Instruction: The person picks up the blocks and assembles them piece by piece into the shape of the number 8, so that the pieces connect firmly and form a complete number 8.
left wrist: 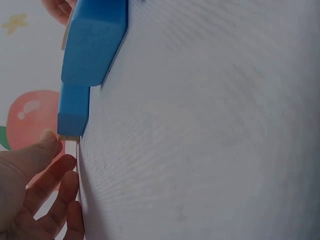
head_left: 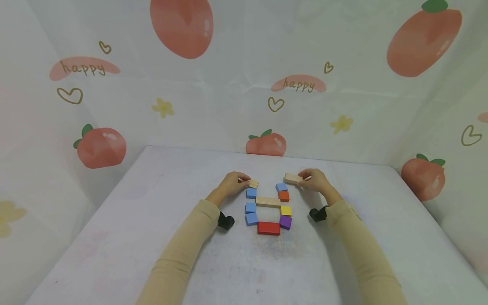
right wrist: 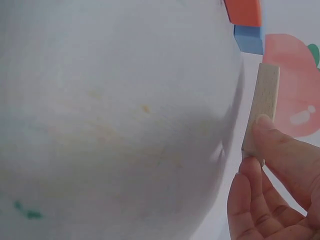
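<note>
In the head view, my left hand [head_left: 231, 184] pinches a small plain wooden block [head_left: 253, 184] by its left side, just beyond a blue block [head_left: 251, 193]. Most of that wooden block is hidden in the left wrist view, where only a thin edge shows between the fingers and a blue block [left wrist: 74, 110]. My right hand [head_left: 314, 180] holds a longer plain wooden block [head_left: 292, 178] between thumb and fingers at its right end. Seen from the right wrist, this block [right wrist: 264, 95] lies apart from the nearby blue block [right wrist: 249, 39] and orange block [right wrist: 244, 12].
Between two columns of coloured blocks lies a speckled wooden bar [head_left: 268, 201]. A red block [head_left: 268, 228] lies at the near end. The right column has blue [head_left: 281, 187], orange [head_left: 284, 196], yellow [head_left: 286, 210] and purple [head_left: 285, 222] blocks. Behind the white table [head_left: 160, 186] hangs a printed cloth.
</note>
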### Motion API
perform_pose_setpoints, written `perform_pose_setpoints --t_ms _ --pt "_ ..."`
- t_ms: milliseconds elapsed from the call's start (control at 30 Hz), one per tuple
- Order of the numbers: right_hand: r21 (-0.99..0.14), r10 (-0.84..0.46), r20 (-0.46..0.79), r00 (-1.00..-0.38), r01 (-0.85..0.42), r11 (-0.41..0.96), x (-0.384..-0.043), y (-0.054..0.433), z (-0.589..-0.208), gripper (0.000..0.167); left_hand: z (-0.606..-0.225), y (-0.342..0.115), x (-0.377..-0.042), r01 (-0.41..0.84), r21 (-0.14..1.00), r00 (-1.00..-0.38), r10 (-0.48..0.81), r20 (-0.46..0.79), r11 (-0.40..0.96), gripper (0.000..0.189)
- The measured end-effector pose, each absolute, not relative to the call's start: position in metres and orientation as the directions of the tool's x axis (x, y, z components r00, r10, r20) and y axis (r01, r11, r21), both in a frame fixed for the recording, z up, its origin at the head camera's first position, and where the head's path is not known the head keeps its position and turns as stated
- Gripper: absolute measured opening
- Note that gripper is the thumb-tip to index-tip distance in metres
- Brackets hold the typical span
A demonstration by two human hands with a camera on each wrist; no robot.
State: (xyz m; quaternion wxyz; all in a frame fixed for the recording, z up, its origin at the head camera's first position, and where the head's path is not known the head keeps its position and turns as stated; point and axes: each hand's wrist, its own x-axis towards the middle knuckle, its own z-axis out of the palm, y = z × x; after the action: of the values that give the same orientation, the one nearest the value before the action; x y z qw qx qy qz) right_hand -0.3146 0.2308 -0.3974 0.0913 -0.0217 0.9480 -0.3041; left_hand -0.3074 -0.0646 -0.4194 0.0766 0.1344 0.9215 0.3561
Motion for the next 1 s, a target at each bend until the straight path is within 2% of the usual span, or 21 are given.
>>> perform_pose_setpoints --t_ms 1000 --pt "-0.594 -0.182 -0.109 -0.977 -0.083 0.800 -0.315 0.215 -0.387 0.039 -0.420 -0.064 -0.307 0.191 0.695 -0.954 0.298 -0.035 0.693 0.026"
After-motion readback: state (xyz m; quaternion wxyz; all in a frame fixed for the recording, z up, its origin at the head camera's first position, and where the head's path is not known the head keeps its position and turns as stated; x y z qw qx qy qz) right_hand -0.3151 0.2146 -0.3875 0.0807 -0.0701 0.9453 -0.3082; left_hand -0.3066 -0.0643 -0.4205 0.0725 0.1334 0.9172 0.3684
